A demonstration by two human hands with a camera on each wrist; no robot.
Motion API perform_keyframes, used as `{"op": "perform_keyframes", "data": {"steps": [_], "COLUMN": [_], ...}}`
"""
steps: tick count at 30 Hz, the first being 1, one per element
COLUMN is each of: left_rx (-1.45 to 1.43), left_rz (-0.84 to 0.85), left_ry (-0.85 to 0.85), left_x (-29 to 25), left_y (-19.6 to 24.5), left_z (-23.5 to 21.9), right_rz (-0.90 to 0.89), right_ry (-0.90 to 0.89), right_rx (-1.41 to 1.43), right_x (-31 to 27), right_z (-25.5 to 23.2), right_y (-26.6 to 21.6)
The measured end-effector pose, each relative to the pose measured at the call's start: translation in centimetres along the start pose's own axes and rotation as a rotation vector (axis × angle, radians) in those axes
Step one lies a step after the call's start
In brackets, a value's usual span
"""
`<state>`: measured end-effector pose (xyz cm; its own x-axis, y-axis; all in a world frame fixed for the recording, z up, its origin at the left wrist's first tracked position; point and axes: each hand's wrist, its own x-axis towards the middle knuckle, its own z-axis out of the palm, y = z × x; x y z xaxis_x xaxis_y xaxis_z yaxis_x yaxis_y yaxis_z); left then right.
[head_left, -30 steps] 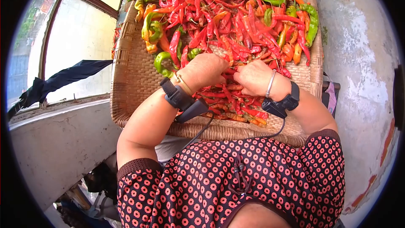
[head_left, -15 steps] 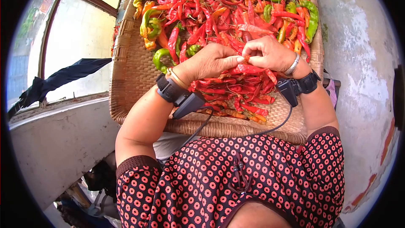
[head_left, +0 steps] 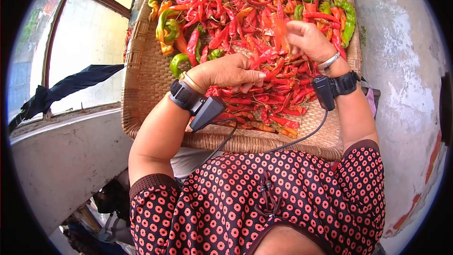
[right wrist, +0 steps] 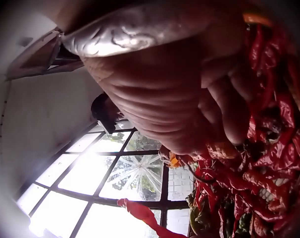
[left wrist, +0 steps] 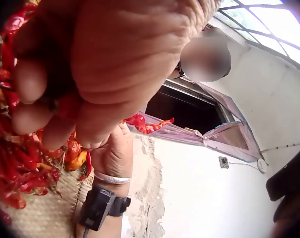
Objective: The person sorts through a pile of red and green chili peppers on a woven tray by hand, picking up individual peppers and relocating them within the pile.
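The left hand (head_left: 226,73) is over the near side of a heap of red chili peppers (head_left: 283,97). Its fingers curl around a small red chili pepper (left wrist: 67,105), much of it hidden by the hand. The right hand (head_left: 309,42), farther up and to the right, has loosely bent, spread fingers. Right beside its fingertips a blurred orange-red chili pepper (head_left: 279,33) shows in the air. Against the window, the right wrist view shows a red chili pepper (right wrist: 145,218) well apart from the fingers.
The peppers lie in a shallow woven basket (head_left: 141,85). Green peppers (head_left: 179,63) sit at its left and right sides. A window (head_left: 85,38) and a dark folded umbrella (head_left: 71,87) are at left, a peeling wall (head_left: 401,66) at right. A person's head (left wrist: 207,54) shows behind.
The hands worked low in the heap, then met at a red pepper; now they are apart. The right hand has moved up and right. Another person's hand has left the top edge.
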<state>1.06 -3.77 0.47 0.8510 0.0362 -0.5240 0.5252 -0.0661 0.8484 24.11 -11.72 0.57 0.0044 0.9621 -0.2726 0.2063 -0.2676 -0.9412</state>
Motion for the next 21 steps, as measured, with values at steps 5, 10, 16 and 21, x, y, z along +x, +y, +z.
{"op": "perform_keyframes", "data": {"steps": [5,10,16,21], "left_rx": [-0.111,-0.068,0.027,1.006], "left_rz": [0.084,0.103,0.023,-0.161], "left_ry": [0.077,0.047,-0.019,0.757], "left_x": [-0.4,-0.3,0.4,-2.1], "left_y": [0.2,0.5,0.0,0.1], "left_z": [0.3,0.5,1.1,-1.5], "right_rz": [-0.116,-0.045,-0.029,-0.188], "right_ry": [0.076,-0.322,-0.338,0.117], "right_rx": [-0.055,0.01,0.035,-0.29], "right_x": [-0.1,-1.2,-1.4,-1.1], "right_z": [1.0,3.0,3.9,0.6], "right_y": [-0.4,-0.7,-0.6,-0.9]}}
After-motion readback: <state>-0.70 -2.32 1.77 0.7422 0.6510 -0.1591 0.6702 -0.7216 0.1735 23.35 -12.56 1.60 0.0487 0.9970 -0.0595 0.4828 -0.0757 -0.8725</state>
